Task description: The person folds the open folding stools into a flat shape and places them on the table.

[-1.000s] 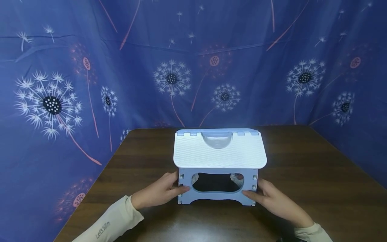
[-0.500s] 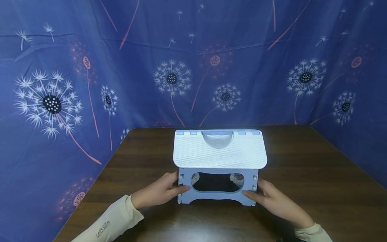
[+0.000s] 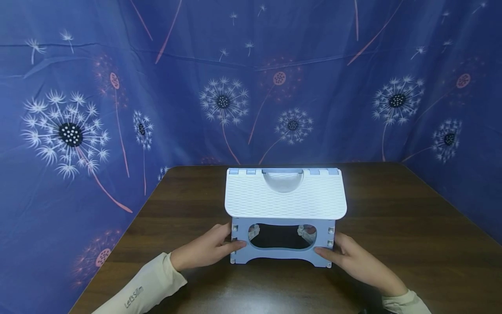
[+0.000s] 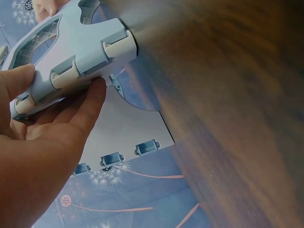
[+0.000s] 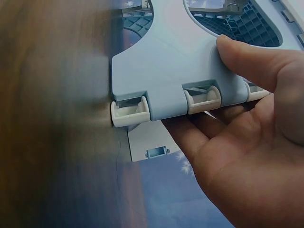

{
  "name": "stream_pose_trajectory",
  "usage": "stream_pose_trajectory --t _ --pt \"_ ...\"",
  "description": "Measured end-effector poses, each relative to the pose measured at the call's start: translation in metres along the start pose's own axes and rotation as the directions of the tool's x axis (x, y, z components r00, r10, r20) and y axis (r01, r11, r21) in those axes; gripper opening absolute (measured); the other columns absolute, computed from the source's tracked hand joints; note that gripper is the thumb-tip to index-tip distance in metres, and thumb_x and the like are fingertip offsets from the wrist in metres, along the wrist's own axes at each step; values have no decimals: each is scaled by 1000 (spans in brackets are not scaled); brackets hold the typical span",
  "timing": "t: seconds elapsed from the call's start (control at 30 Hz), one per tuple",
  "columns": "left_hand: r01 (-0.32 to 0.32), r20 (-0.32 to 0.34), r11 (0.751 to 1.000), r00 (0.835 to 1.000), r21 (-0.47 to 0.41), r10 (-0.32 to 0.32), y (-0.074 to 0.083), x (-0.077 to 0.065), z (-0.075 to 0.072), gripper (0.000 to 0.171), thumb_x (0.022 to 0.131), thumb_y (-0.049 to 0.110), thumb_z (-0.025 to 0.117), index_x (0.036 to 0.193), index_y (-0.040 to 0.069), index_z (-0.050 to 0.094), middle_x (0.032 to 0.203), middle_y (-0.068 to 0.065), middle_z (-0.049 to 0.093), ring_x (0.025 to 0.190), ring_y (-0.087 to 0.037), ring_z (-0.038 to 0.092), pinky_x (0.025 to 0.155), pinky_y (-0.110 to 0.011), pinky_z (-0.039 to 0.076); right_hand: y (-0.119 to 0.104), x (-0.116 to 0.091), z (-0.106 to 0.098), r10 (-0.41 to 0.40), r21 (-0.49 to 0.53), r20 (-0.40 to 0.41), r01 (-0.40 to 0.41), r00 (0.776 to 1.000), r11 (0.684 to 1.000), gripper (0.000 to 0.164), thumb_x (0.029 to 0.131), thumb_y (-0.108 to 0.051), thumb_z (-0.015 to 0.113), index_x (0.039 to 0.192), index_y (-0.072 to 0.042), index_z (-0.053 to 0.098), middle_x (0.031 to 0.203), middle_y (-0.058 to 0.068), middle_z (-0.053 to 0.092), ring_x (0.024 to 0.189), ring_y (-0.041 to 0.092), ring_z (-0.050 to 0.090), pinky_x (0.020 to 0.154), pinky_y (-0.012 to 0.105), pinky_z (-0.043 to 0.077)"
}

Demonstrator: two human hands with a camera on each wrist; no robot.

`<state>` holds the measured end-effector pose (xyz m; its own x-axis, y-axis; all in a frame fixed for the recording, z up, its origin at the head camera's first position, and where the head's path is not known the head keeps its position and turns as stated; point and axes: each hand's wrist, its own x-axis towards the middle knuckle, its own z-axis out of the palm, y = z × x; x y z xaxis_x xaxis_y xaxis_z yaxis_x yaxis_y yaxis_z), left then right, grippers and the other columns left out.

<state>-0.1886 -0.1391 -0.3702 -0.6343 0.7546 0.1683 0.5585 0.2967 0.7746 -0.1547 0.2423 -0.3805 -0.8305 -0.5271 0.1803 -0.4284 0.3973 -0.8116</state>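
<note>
A folding step stool (image 3: 285, 203) stands upright on the brown table, its white textured top tilted toward me and its light blue front leg panel below. At the panel's left edge my left hand (image 3: 208, 248) grips the hinged side, thumb on the front face. My right hand (image 3: 358, 259) holds the opposite edge the same way. The left wrist view shows the thumb and fingers of the left hand (image 4: 52, 123) on either side of the hinged leg (image 4: 80, 61). In the right wrist view, the right hand (image 5: 247, 114) pinches the blue panel (image 5: 166, 71) near its white hinge pieces.
The wooden table (image 3: 188, 196) extends on both sides of the stool. A blue curtain (image 3: 251, 87) with dandelion prints hangs behind the table and along its sides. A small dark object (image 3: 362, 311) shows at the bottom edge near the right sleeve.
</note>
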Motion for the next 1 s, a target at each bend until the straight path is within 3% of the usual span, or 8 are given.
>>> stream_pose_trajectory --t 0.13,0.5,0.7,1.0 --pt "1 1 1000 1000 5 -1 0 0 0 73 104 26 55 159 34 8 154 0 43 108 -15 58 89 -28 50 0 0 0 -8 2 4 8 1000 1000 57 101 -19 60 148 2 35 123 18 59 98 15 59 79 28 52" --pt "13 6 1000 1000 27 -13 0 0 0 69 105 28 53 159 34 10 155 2 41 111 -14 56 91 -28 48 0 0 0 -15 20 16 14 1000 1000 50 102 -17 59 144 1 41 109 10 62 92 16 60 74 29 51" --pt "25 8 999 1000 29 -25 1 0 0 69 105 28 53 159 34 10 156 2 40 121 -13 54 104 -31 44 1 1 0 -28 40 25 27 999 999 44 102 -15 58 139 3 44 96 6 60 86 18 60 70 31 51" --pt "16 11 1000 1000 23 -17 -1 1 0 69 105 26 52 159 34 9 155 1 40 127 -15 53 105 -32 43 1 2 0 -24 24 13 24 1000 999 45 101 -16 59 139 2 45 104 8 62 90 16 60 73 29 51"
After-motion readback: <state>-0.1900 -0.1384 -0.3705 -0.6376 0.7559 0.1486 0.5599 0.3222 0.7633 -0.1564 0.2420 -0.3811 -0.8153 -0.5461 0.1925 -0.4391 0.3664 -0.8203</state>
